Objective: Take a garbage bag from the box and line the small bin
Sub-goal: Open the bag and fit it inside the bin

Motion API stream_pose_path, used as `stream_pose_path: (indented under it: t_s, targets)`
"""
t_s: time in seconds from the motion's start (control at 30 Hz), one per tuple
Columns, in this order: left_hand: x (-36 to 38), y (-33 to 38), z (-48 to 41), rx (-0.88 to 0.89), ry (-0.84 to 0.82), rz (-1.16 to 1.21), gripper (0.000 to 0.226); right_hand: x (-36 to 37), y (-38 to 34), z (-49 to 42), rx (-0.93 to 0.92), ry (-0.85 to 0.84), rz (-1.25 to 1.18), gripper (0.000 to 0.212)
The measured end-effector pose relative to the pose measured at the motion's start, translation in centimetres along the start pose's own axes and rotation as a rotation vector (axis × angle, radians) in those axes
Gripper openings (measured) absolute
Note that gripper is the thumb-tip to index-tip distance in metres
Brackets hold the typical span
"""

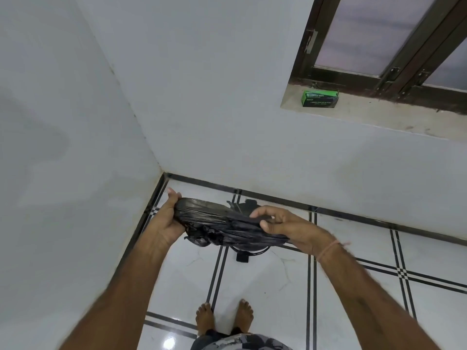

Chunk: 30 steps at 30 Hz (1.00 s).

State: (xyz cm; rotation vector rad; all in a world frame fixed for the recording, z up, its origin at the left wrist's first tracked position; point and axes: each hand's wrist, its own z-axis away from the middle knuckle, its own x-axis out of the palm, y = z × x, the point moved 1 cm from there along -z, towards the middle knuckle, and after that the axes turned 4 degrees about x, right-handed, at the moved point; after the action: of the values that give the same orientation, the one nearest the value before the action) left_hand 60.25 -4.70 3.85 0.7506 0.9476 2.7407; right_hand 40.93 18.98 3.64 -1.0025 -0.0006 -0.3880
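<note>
Black plastic, bunched and pleated: the garbage bag (217, 223) is stretched crosswise between both hands in the head view, above the tiled floor (265, 286) near the room corner. Left hand (168, 219) wraps one end, fingers curled under, thumb over the edge. Right hand (285, 227) pinches the other end between thumb and fingers, index lifted clear. Green box (320, 98) sits on the window sill (379, 117), well apart from the hands, so taking a bag looks done. Under the bag are dark parts of what I take for the small bin (242, 256): a base ring and a pedal. Its rim is hidden, so I cannot tell whether the bag touches it. Bag not opened out. Left, by my reading: find the mouth, spread it, seat it inside, fold the edge over the rim.
</note>
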Motion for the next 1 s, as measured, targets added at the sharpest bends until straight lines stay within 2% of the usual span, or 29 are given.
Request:
stream_pose_path:
  t_s: [0.03, 0.1, 0.13, 0.17, 0.2, 0.27, 0.33, 0.4, 0.5, 0.6, 0.67, 0.77, 0.93, 0.97, 1.0]
  targets:
    - [-0.6, 0.0, -0.2, 0.037, -0.048, -0.098, 0.039, -0.3, 0.0, -0.2, -0.035, 0.041, -0.114, 0.02]
    - [-1.5, -0.8, -0.5, 0.072, -0.188, -0.374, 0.075, -1.2, -0.4, -0.5, -0.111, 0.193, -0.32, 0.012]
    - [-1.7, -1.4, -0.4, 0.054, -0.272, -0.504, 0.091, -1.7, -0.6, -0.8, -0.144, 0.258, -0.372, 0.019]
    - [-1.7, -1.9, -0.3, 0.04, -0.351, -0.61, 0.099, -2.3, -0.6, -1.1, -0.17, 0.306, -0.379, 0.033]
    - [-1.8, -2.5, -0.3, 0.031, -0.399, -0.693, 0.1, -2.7, -0.5, -1.4, -0.175, 0.348, -0.377, 0.046]
    - [-1.9, -3.1, -0.3, 0.035, -0.393, -0.782, 0.096, -3.3, -0.6, -1.7, -0.181, 0.408, -0.393, 0.053]
    - [-2.1, -3.1, -0.3, 0.008, -0.334, -0.721, 0.078, -3.7, -0.8, -1.8, -0.182, 0.467, -0.388, 0.052]
    - [-2.6, -3.1, -0.4, -0.048, -0.271, -0.537, 0.054, -3.9, -0.8, -1.6, -0.184, 0.51, -0.356, 0.052]
    - [-2.7, -3.4, -0.7, -0.084, -0.213, -0.183, 0.045, -3.8, 0.2, -1.5, -0.161, 0.573, -0.266, 0.047]
    - [-2.1, -3.8, -0.3, -0.057, -0.133, 0.044, 0.031, -3.7, 1.5, -1.5, -0.127, 0.638, -0.3, 0.045]
    - [-2.5, -3.9, -0.2, -0.026, -0.159, 0.074, 0.028, -4.0, 2.1, -1.5, -0.108, 0.675, -0.336, 0.046]
    - [-4.1, -3.9, -0.6, -0.009, -0.223, 0.01, 0.013, -4.9, 2.5, -1.1, -0.084, 0.699, -0.424, 0.047]
    - [-4.4, -4.6, -1.1, 0.039, -0.156, 0.014, 0.02, -4.9, 2.4, -1.1, -0.075, 0.706, -0.397, 0.078]
    - [-4.0, -4.6, -1.1, 0.07, -0.166, -0.001, 0.026, -4.5, 2.4, -1.2, -0.067, 0.683, -0.375, 0.08]
    - [-3.7, -4.8, -1.2, 0.078, -0.163, -0.02, 0.045, -4.1, 2.3, -1.3, -0.056, 0.668, -0.355, 0.08]
